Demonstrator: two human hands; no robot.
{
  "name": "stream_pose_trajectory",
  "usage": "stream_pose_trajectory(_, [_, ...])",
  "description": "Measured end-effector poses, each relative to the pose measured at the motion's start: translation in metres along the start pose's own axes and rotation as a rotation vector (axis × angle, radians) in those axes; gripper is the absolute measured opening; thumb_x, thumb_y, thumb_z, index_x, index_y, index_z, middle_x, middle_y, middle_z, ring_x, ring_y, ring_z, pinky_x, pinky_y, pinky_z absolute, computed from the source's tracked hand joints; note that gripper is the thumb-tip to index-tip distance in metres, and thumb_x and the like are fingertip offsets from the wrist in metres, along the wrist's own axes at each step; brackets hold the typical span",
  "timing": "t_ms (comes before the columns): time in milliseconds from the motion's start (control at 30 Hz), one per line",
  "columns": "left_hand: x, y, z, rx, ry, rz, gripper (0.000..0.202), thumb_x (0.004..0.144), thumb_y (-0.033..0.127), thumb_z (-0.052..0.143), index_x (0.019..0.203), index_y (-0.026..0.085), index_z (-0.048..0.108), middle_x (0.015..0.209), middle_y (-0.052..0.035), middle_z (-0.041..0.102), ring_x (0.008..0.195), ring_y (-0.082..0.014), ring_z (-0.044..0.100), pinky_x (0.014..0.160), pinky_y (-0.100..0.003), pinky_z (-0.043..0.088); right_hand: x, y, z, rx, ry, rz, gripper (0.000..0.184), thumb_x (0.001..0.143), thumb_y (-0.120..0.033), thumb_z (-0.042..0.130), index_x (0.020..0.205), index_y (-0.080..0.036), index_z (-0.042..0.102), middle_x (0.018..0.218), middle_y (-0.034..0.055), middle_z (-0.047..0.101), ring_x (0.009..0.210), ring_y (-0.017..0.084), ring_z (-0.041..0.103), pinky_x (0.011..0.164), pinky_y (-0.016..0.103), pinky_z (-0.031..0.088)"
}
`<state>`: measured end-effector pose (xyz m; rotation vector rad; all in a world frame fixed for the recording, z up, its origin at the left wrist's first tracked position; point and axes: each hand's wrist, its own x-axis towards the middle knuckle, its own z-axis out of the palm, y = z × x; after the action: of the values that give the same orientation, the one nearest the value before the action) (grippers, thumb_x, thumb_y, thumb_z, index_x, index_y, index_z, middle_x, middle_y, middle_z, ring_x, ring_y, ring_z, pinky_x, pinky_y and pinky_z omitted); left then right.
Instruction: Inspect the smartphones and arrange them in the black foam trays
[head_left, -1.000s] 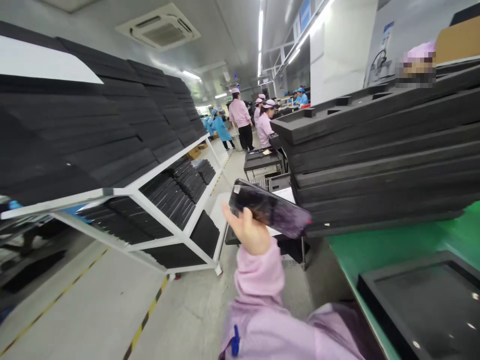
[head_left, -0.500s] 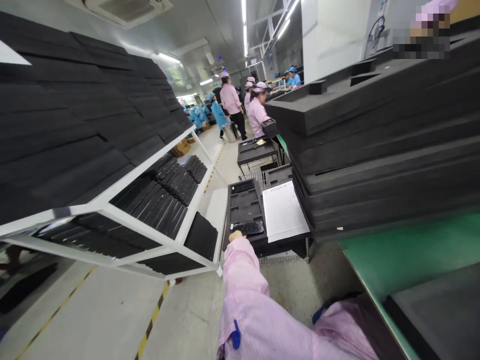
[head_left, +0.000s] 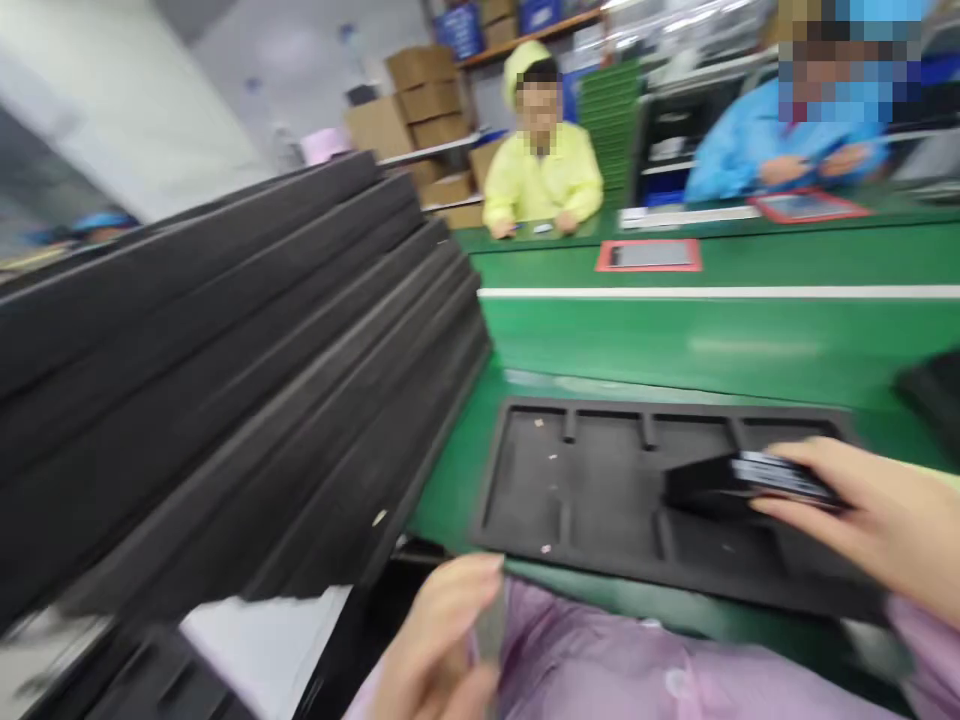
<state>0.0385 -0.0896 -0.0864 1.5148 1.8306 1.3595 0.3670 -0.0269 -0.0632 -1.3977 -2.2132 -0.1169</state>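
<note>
My right hand (head_left: 862,500) grips a black slab with a white printed label (head_left: 705,485); the slab is tilted over the right part of a black foam tray (head_left: 525,480). Its exact kind is blurred. The tray lies on the green bench and has several recesses, with small pale specks on its left part. Nearer to me and left of the tray, my left hand (head_left: 442,630) is curled, fingers and thumb around a narrow greyish thing (head_left: 491,625) that I cannot make out.
A tall stack of black foam trays (head_left: 300,330) rises at left, beside white paper (head_left: 270,640) at lower left. Across the green bench (head_left: 600,335) sit a co-worker in yellow (head_left: 544,185) and one in blue (head_left: 727,150). A grey panel on a red mat (head_left: 649,255) lies between us.
My view has swung right from the cart and shelves to the bench. The hand that reached to a black panel on the cart is away from it. My right hand with the black slab has come into view.
</note>
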Motion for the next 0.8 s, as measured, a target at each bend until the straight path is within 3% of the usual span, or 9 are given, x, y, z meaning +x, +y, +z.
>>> stream_pose_trajectory(67, [0.019,0.022,0.06,-0.073,-0.283,0.142,0.032,0.071,0.041,0.068,0.094,0.02,0.059,0.086,0.0004,0.066,0.082,-0.0179,0.062,0.075,-0.031,0.052,-0.006,0.005,-0.008,0.052,0.008,-0.065,0.046,0.091,-0.058,0.031,0.085,-0.022,0.059,0.071,0.0013,0.063,0.061,0.014,0.061,0.053,0.024,0.048])
stream_pose_trajectory(133, [0.027,0.041,0.112,-0.115,-0.518,0.277,0.033,0.069,0.038,0.069,0.096,0.021,0.059,0.088,-0.0011,0.067,0.085,-0.0194,0.063,0.079,-0.033,0.052,-0.008,0.004,-0.009,0.115,0.027,-0.103,0.033,0.093,-0.045,0.037,0.086,-0.02,0.057,0.073,0.0032,0.064,0.063,0.016,0.061,0.056,0.026,0.048])
stream_pose_trajectory(200, [0.029,0.052,0.149,-0.142,-0.706,0.397,0.034,0.067,0.035,0.07,0.097,0.022,0.06,0.091,-0.0026,0.068,0.087,-0.0203,0.063,0.081,-0.034,0.052,-0.012,0.001,-0.005,0.179,0.05,-0.088,0.017,0.091,-0.034,0.045,0.091,-0.02,0.055,0.078,0.0038,0.064,0.069,0.017,0.062,0.061,0.028,0.05])
stream_pose_trajectory(267, [0.031,0.055,0.172,-0.183,-0.849,0.513,0.033,0.067,0.032,0.07,0.096,0.02,0.061,0.092,-0.0049,0.069,0.086,-0.021,0.064,0.08,-0.034,0.052,-0.019,0.0,-0.001,0.294,0.06,-0.044,0.022,0.086,-0.031,0.052,0.106,-0.02,0.051,0.09,0.0059,0.063,0.079,0.019,0.062,0.069,0.03,0.052])
stream_pose_trajectory(367, [0.035,0.05,0.183,-0.273,-0.931,0.672,0.026,0.073,0.031,0.064,0.096,0.018,0.061,0.094,-0.0098,0.07,0.089,-0.0217,0.066,0.08,-0.034,0.053,-0.031,0.005,0.007,0.485,0.111,0.026,0.048,0.081,-0.039,0.06,0.12,-0.018,0.041,0.107,0.0112,0.059,0.098,0.021,0.059,0.08,0.032,0.052])
stream_pose_trajectory(533, [0.037,0.047,0.182,-0.321,-0.906,0.732,0.018,0.085,0.03,0.051,0.095,0.018,0.061,0.093,-0.0112,0.071,0.09,-0.019,0.067,0.081,-0.032,0.054,-0.037,0.011,0.017,0.732,0.088,-0.004,0.025,0.088,-0.039,0.053,0.104,-0.021,0.048,0.092,0.0065,0.064,0.088,0.016,0.062,0.077,0.024,0.052])
stream_pose_trajectory(800, [0.038,0.051,0.184,-0.308,-0.88,0.757,0.024,0.087,0.033,0.048,0.093,0.016,0.063,0.089,-0.0116,0.072,0.088,-0.0175,0.067,0.081,-0.029,0.054,-0.035,0.014,0.018,0.713,0.092,-0.051,0.022,0.092,-0.036,0.047,0.107,-0.021,0.045,0.094,0.0093,0.064,0.089,0.017,0.062,0.078,0.026,0.053])
